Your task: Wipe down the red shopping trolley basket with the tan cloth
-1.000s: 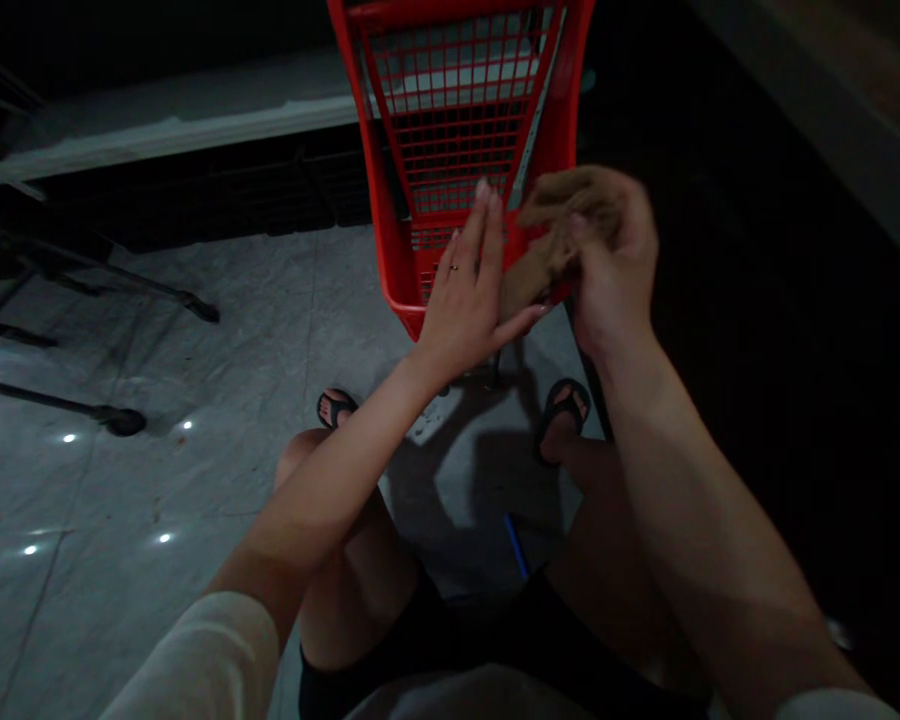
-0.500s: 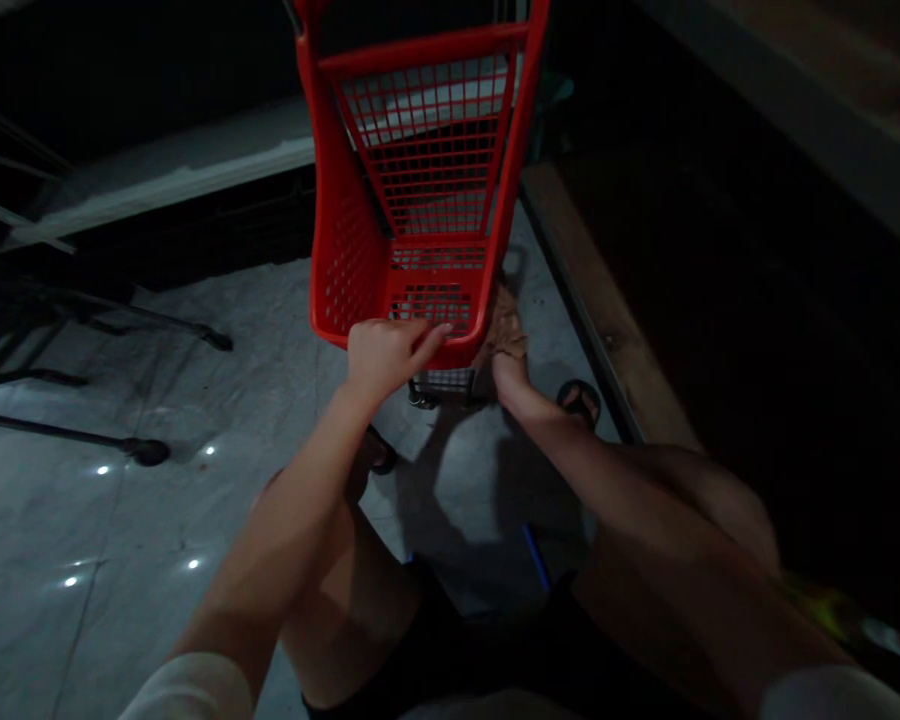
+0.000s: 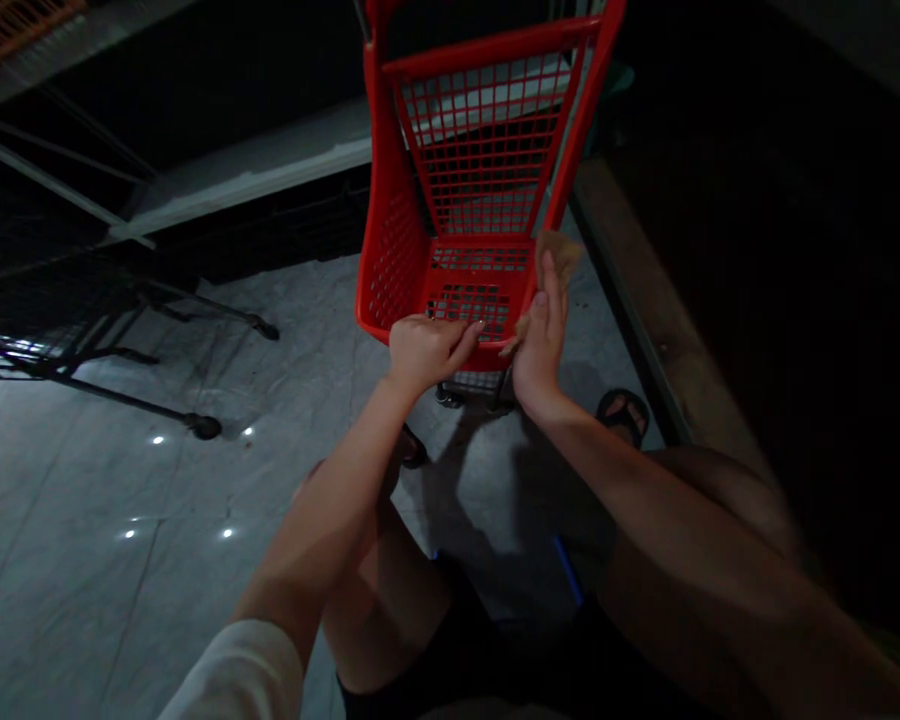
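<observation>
A red plastic shopping cart basket [image 3: 396, 255] with grid walls stands in front of me on small wheels. My left hand [image 3: 433, 350] is closed over its near rim, left of the middle, thumb pointing right. At the right near corner, my right hand [image 3: 541, 335] presses a crumpled brown cloth [image 3: 559, 255] against the basket's outer right side. Its fingers point up and lie on the cloth; a bit of cloth also shows near the thumb side.
Black metal cart legs with a wheel [image 3: 204, 427] stand on the tiled floor [image 3: 195, 600] at left. A pale shelf ledge [image 3: 270, 175] runs behind. A wooden beam [image 3: 667, 310] borders the right side. A blue stick-like object [image 3: 568, 570] lies between my legs.
My right hand and the cloth have moved up from low beside the basket to its upper right side. The view has shifted left, while my left hand keeps its place on the rim.
</observation>
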`<move>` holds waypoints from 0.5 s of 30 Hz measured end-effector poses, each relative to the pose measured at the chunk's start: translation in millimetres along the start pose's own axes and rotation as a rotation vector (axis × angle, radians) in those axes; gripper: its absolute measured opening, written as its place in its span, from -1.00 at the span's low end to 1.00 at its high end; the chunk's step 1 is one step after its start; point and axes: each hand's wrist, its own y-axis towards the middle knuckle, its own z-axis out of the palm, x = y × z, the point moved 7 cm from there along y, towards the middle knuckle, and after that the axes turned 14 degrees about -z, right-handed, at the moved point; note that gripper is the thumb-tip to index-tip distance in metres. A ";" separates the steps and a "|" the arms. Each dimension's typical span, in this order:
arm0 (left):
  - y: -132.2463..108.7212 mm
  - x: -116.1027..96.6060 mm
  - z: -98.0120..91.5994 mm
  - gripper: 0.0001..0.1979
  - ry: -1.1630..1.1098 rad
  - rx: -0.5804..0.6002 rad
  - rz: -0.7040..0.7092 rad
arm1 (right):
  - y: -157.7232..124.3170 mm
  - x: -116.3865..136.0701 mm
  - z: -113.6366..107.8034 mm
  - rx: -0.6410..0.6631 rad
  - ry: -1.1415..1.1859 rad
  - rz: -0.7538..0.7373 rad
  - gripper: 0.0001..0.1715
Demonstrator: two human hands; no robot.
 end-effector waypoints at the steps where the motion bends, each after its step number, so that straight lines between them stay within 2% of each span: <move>1: 0.5 1.6 0.3 -0.41 -0.011 0.000 0.003 | -6.9 -8.9 1.8 -0.039 -0.030 0.026 -0.18; 3: -0.1 4.2 0.1 -0.41 -0.025 0.010 0.016 | -24.1 -27.0 5.5 -0.123 -0.039 0.087 -0.22; 7: -6.5 -4.7 -2.4 -0.46 -0.029 0.063 0.055 | -50.9 -45.4 18.5 -0.048 0.021 0.123 -0.26; 9: -8.6 -17.0 -5.7 -0.52 -0.029 0.068 0.052 | -55.0 -45.6 17.3 -0.086 0.107 0.133 -0.30; 12: -6.9 -36.2 -11.1 -0.40 -0.049 0.059 0.000 | -51.6 -37.6 11.3 -0.211 0.218 0.115 -0.39; 15: -3.4 -45.1 -9.6 -0.43 -0.063 0.122 -0.093 | -49.6 -21.9 13.1 -0.232 0.204 0.009 -0.38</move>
